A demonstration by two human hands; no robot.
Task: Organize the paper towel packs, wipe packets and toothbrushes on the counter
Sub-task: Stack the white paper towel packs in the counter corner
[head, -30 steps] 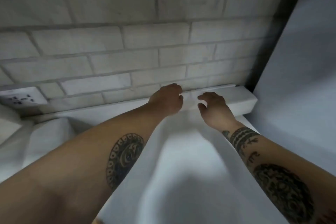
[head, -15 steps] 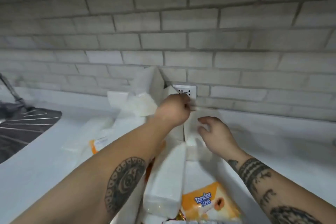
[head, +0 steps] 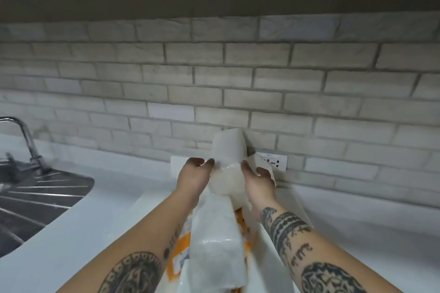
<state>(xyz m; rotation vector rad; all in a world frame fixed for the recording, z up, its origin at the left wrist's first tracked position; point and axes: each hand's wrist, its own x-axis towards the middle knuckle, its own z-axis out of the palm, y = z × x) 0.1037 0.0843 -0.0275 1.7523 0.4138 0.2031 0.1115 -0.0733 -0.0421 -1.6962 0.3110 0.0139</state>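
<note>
One paper towel pack [head: 228, 150] is being gripped between the left hand [head: 191, 177] and right hand [head: 258, 182] — other packs [head: 214, 245] are being borne by the bench [head: 95, 209] beneath them.

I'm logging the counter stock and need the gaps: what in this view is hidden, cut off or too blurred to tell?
Head view, white wall socket: left part hidden behind the white plastic-wrapped paper towel pack gripped by the left hand and right hand.
Head view, orange pack label: print blurred, partly under the left forearm.
Head view, chrome tap: spout cut off by the left edge.
</note>
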